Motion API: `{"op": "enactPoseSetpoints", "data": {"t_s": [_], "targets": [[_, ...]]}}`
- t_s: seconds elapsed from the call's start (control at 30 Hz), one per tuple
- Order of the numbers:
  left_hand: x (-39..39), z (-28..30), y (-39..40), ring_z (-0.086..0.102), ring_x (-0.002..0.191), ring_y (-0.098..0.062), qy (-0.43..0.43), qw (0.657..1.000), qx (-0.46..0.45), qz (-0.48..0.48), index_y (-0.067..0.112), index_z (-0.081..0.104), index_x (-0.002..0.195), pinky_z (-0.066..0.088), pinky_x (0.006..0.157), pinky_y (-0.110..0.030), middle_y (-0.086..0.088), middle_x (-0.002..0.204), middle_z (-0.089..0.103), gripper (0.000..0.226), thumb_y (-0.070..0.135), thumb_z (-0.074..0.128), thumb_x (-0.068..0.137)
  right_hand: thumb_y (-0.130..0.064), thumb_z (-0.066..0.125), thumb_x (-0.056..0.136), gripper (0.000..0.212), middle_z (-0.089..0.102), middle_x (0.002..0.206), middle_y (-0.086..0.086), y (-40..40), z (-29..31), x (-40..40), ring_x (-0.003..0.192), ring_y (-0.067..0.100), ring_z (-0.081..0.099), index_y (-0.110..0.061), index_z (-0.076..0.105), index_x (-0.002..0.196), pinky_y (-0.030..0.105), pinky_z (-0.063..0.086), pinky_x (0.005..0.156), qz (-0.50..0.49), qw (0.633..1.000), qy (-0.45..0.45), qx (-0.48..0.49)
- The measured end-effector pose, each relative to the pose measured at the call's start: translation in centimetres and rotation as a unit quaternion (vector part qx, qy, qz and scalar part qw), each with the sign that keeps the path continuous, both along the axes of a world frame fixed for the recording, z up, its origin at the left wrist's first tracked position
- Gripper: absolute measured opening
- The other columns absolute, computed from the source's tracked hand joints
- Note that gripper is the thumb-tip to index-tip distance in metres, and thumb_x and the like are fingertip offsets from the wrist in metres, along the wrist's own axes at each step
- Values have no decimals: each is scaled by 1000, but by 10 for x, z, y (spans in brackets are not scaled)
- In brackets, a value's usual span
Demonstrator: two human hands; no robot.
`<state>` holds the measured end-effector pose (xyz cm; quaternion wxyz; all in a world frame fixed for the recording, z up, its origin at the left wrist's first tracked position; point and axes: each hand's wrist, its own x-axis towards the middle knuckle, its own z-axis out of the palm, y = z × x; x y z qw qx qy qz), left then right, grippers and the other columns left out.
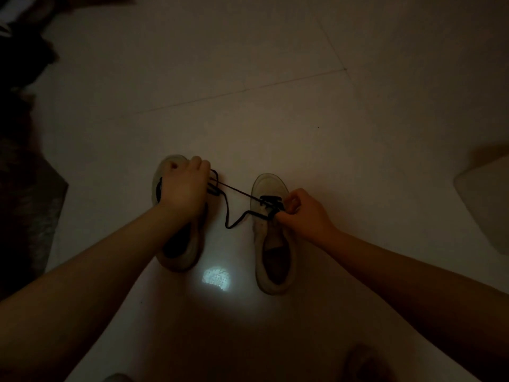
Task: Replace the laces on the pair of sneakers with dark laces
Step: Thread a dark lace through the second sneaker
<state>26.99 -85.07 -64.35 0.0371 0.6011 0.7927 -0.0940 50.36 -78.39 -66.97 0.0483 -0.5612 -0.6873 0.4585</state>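
- The pale tiled floor (pixel 275 78) carries both sneakers; the dim light shows no brand or writing on anything.
- A dark rug (pixel 30 216) lies at the left edge, a pale object (pixel 484 199) at the right.
- The left sneaker (pixel 176 244) and right sneaker (pixel 272 255) stand side by side, toes pointing away.
- The left hand (pixel 183 188), fingers curled, covers the left sneaker's forefoot and grips the dark lace (pixel 237 193).
- The right hand (pixel 303 213) pinches the lace at the right sneaker's eyelets.
- The lace stretches between both hands, with a slack loop lying on the floor between the sneakers.
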Motion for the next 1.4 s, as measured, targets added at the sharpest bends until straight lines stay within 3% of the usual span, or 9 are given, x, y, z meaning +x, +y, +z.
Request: {"op": "enactPoseSetpoints", "data": {"t_s": [0.17,0.27,0.43,0.6,0.73,0.87,1.03,1.23,1.4], "targets": [[8,3,11,54,92,-31,-41,996,20,74,6,47,107,31,85,-40,-11,106,55,25,6,51,82,-17,71,74,28,51,70,-7,0,0,2,67,12,51,-15,54,97,28,43,63,-1,1000,9,-3],[14,5,15,52,71,-27,-222,967,45,117,1,45,106,35,63,-31,-13,87,56,15,6,43,93,-20,70,76,25,53,75,-9,0,0,6,69,11,53,-20,53,95,24,42,62,8,1000,11,2],[4,44,13,42,51,-15,-622,759,-51,187,9,55,83,38,46,-22,-4,59,46,9,15,55,90,-22,70,77,25,54,79,-5,2,-5,4,74,14,54,-17,56,97,30,46,67,20,1000,8,-2],[13,49,-19,31,50,-7,-689,622,-364,84,20,65,83,29,46,-19,-2,63,34,19,24,68,65,-5,63,71,31,57,109,13,4,-2,-9,101,19,51,-15,73,99,29,42,88,185,969,33,159],[40,37,-32,60,85,-12,-599,646,-473,8,13,61,106,56,75,-30,-6,93,59,14,14,54,94,14,50,62,33,66,90,8,3,25,-12,90,12,61,-15,60,51,25,46,78,243,963,86,81],[34,33,-24,66,100,-20,-590,688,-410,103,10,61,116,58,72,-30,-8,111,66,26,21,43,99,8,48,80,36,65,86,-2,3,37,10,82,11,62,-24,61,71,32,49,76,282,959,16,7],[31,9,-17,60,98,-19,-305,937,-173,-4,25,37,138,46,67,-22,-2,111,60,58,33,63,87,-7,52,84,25,66,89,-2,-9,40,8,81,16,62,-20,69,97,29,50,72,334,942,-15,19],[56,-20,-16,59,105,-25,-146,975,-160,-55,23,57,118,44,74,-30,-6,114,62,31,38,46,94,-26,48,80,21,65,77,0,-12,44,-2,61,8,52,-26,68,89,22,42,60,276,961,2,-15],[51,14,-3,56,77,-23,-377,926,2,-3,4,61,82,40,68,-31,-13,82,60,25,25,53,93,-29,64,86,11,52,74,-15,-11,44,-5,66,-1,50,-25,54,89,19,38,60,222,975,24,16]]}}
